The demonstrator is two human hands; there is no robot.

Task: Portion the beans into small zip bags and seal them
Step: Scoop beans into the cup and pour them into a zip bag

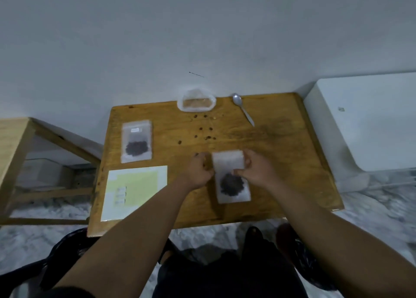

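Note:
A small clear zip bag [231,180] with a dark heap of beans in its lower half lies on the wooden table [281,162] in front of me. My left hand [199,171] pinches its upper left edge and my right hand [256,169] pinches its upper right edge. A second small zip bag [136,141] holding dark beans lies flat at the table's left. Several loose beans [206,132] are scattered across the middle. At the far edge sits a larger clear bag [195,103] of pale brown contents, with a metal spoon [244,111] to its right.
A white and pale green sheet of paper [135,192] lies at the table's front left. A white appliance [371,122] stands to the right of the table, a wooden frame [27,144] to the left. The wall is right behind the table.

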